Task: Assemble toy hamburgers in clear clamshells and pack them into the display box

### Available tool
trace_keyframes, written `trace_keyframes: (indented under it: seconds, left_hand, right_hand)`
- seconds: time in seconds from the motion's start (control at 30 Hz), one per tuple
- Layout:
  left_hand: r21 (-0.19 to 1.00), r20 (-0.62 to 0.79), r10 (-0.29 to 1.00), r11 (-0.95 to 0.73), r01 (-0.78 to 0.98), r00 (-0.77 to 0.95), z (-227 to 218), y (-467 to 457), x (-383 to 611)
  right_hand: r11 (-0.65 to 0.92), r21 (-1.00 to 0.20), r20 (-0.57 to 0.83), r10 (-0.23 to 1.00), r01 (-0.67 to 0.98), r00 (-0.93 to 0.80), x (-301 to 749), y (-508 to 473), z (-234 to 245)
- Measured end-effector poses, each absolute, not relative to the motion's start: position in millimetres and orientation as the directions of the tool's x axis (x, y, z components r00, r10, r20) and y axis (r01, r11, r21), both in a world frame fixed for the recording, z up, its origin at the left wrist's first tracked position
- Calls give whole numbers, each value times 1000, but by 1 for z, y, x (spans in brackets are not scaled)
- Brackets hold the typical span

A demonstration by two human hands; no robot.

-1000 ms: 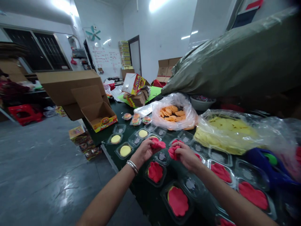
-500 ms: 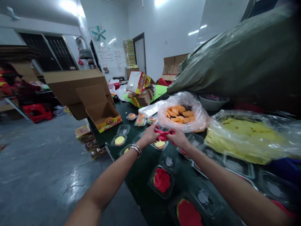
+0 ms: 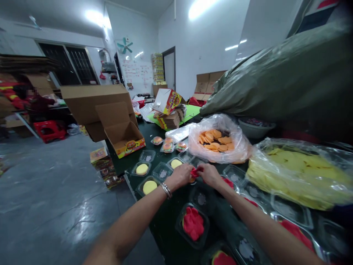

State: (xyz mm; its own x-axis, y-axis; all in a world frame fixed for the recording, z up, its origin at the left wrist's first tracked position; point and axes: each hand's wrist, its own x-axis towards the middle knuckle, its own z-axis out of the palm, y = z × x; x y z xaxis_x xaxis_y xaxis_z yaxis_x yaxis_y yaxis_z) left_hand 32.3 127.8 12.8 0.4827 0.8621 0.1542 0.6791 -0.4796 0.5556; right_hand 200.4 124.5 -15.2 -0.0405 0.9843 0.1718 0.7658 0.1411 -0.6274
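Note:
Between my left hand (image 3: 181,175) and my right hand (image 3: 210,174) is a small soft red piece (image 3: 194,172), pinched by the fingers of both. It is just over a clear plastic box whose contents are mostly hidden by my hands. Closer to me, a ruffled red piece (image 3: 193,223) lies on something yellow in an open clear box (image 3: 179,235). To the left of my hands, yellow discs (image 3: 150,187) sit in other open clear boxes. More boxes with red pieces (image 3: 296,232) are by my right forearm.
Behind my hands stands a plastic bag of orange pieces (image 3: 212,138), with a bag of yellow sheets (image 3: 292,162) to its right. Small packed burgers (image 3: 167,147) and an open cardboard box (image 3: 124,138) are at the back left. A person (image 3: 35,97) sits far left.
My view has shifted, so the table things sit a little lower and further right. Both hands still pinch the red piece, which was stretched wider between them and is now bunched closer.

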Motion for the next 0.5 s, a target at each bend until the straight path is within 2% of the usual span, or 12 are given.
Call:
trace_keyframes:
  seconds: [0.3, 0.4, 0.5]
  left_hand:
    - [559, 204, 800, -569, 603, 565, 4, 132, 30]
    - [594, 179, 801, -551, 586, 571, 7, 132, 23]
    - [629, 180, 851, -485, 607, 494, 10, 133, 20]
  right_hand:
    - [157, -620, 165, 984, 769, -67, 198, 123, -23]
    - [174, -635, 178, 981, 753, -76, 196, 119, -21]
    - [200, -666, 187, 977, 719, -98, 191, 113, -19]
